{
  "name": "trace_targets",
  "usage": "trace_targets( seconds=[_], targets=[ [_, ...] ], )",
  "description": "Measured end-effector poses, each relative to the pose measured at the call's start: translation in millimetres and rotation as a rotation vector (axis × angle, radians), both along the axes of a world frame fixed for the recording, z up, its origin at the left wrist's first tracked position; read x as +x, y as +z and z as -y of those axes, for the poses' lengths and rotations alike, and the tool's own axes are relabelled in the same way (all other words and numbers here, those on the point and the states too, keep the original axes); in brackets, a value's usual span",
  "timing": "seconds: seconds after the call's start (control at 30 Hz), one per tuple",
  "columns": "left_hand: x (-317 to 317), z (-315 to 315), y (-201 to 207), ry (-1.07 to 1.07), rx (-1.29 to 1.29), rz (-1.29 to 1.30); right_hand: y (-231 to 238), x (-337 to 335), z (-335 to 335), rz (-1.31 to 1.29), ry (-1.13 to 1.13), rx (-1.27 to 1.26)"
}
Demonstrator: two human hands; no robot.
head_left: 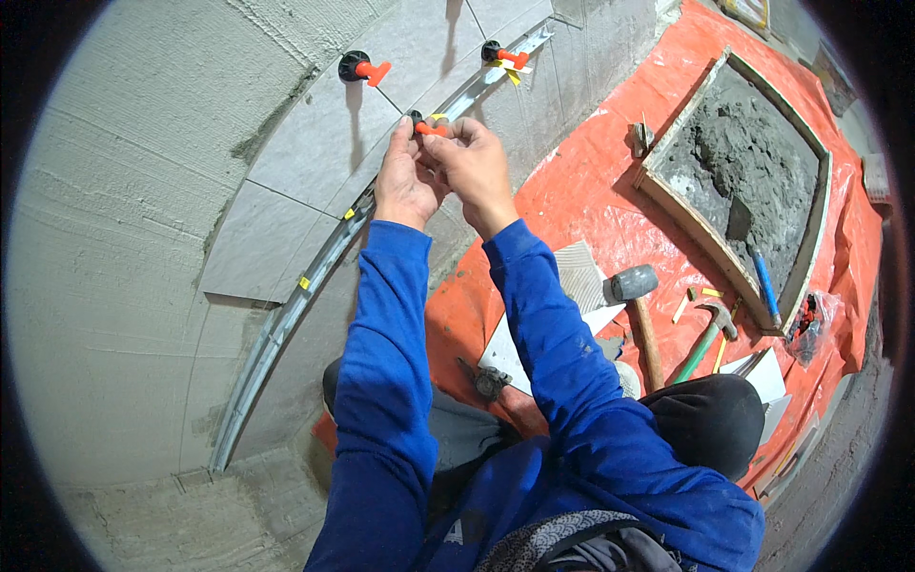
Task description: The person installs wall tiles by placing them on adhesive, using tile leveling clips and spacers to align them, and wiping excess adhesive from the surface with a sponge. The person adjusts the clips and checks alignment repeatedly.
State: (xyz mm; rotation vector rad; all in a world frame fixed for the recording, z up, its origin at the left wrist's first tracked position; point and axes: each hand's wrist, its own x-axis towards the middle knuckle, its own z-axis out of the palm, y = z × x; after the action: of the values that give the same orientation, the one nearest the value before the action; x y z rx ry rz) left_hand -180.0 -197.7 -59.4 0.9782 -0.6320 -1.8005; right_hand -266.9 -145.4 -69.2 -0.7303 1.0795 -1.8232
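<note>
Both my hands meet at the wall, around a tile leveler with a black base and red T-shaped handle. My right hand pinches the red handle, and the fingers of my left hand close around the black base. Two similar levelers stick out from the grey wall tiles: one tile leveler at upper left, another tile leveler at upper right. Below the tiles runs a metal rail, with yellow wedges along it. My fingers partly hide the held leveler.
Orange sheeting covers the floor at right. On it stands a wood-framed tray of grey mortar, with a blue-handled trowel in it. Nearer lie a rubber mallet, a claw hammer and a clear plastic bag.
</note>
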Motion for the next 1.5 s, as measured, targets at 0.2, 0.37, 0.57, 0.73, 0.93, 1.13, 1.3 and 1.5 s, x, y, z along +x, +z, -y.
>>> trace_targets(
  seconds=[0.2,0.37,0.57,0.73,0.93,1.13,1.3,1.5],
  targets=[
    [-1.3,-1.0,-0.5,0.034,-0.043,-0.027,-3.2,10.0,-4.9,-0.540,-0.340,-0.014],
    [0.3,-1.6,0.1,0.026,0.020,0.017,-9.6,0.2,-1.9,-0.408,-0.070,0.162],
    [3.7,7.3,-8.3,-0.008,-0.046,-0.035,-7.2,11.1,1.9,-0.419,-0.378,-0.146],
    [2.6,8.0,-9.0,0.001,-0.048,-0.046,-7.2,8.4,-5.2,-0.517,-0.336,-0.056],
    [0.0,-5.3,4.0,0.002,0.054,0.009,-8.9,2.3,-1.8,-0.264,-0.041,0.081],
    [4.3,-0.8,1.2,0.009,0.018,-0.022,-7.4,3.3,-1.1,0.113,0.119,0.050],
    [7.0,5.7,-5.9,-0.036,-0.014,-0.048,-3.0,6.8,0.2,-0.044,-0.072,-0.041],
    [8.6,7.9,-9.4,-0.071,-0.032,-0.098,1.8,6.2,-4.6,-0.354,-0.226,-0.015]
  ],
)
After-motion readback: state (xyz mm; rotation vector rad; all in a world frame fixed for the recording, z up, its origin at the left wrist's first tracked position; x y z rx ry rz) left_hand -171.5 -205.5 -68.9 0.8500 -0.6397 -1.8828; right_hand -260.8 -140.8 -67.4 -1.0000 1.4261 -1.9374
